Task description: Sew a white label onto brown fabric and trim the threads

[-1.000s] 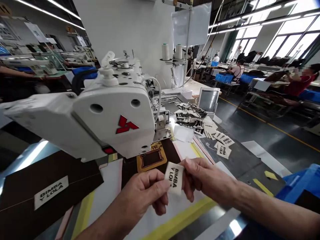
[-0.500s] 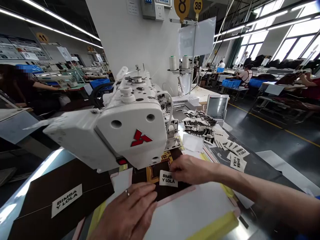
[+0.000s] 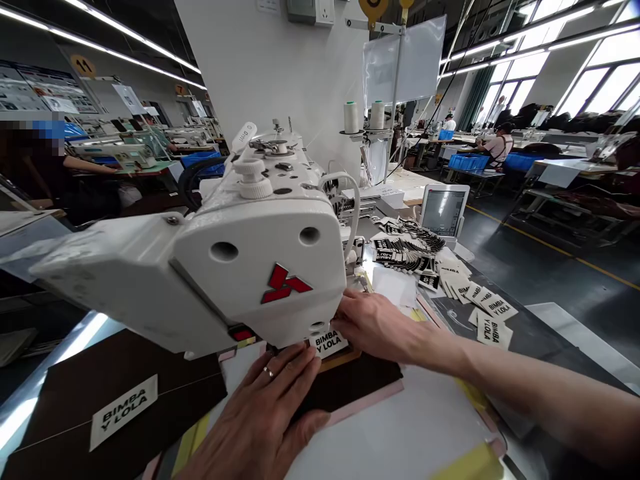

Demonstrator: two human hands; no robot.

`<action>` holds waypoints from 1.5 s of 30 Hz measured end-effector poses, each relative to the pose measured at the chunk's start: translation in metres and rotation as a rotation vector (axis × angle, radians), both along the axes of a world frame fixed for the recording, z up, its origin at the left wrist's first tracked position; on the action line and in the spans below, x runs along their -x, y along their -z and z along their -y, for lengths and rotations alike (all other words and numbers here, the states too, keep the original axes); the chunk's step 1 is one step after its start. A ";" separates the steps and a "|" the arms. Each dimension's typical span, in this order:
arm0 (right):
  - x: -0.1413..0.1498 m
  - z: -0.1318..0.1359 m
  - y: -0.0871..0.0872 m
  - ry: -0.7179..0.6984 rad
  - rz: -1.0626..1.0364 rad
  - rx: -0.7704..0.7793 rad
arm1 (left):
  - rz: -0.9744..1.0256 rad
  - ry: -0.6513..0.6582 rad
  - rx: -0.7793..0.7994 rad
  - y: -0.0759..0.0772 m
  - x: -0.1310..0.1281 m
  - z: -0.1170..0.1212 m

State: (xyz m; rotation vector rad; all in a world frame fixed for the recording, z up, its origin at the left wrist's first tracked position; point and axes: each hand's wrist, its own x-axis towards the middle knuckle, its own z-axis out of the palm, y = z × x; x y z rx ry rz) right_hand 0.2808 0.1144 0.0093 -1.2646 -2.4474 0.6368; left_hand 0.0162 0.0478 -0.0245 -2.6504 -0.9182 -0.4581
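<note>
A small white label printed BIMBA Y LOLA (image 3: 329, 343) lies under the head of the white sewing machine (image 3: 240, 267), on a dark brown fabric piece (image 3: 350, 381) over a yellow frame. My right hand (image 3: 373, 323) rests at the label's right edge, fingers extended onto it. My left hand (image 3: 265, 413) lies flat on the brown fabric just in front of the label, fingers spread, a ring on one finger.
Another brown piece with a sewn BIMBA Y LOLA label (image 3: 123, 411) lies at the left. Piles of loose labels (image 3: 450, 280) sit at the right, beside a small control screen (image 3: 443, 212). Thread cones (image 3: 361, 117) stand behind. Other people work at tables on both sides.
Both hands have pushed the label and brown fabric forward under the machine head. A second ago the label was held up between both hands.
</note>
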 end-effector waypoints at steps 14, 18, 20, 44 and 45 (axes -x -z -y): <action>-0.018 0.038 0.035 -0.202 0.044 -0.321 | 0.006 -0.015 0.106 0.002 0.003 -0.005; -0.018 0.037 0.033 -0.230 0.048 -0.319 | -0.017 -0.028 0.116 -0.001 0.002 -0.008; -0.018 0.037 0.032 -0.249 0.067 -0.298 | -0.031 -0.026 0.095 -0.001 0.001 -0.008; -0.015 0.032 0.023 -0.299 0.100 -0.239 | 0.000 -0.034 0.183 0.009 0.029 -0.011; -0.015 0.032 0.024 -0.301 0.098 -0.243 | 0.008 -0.037 0.162 0.010 0.031 -0.010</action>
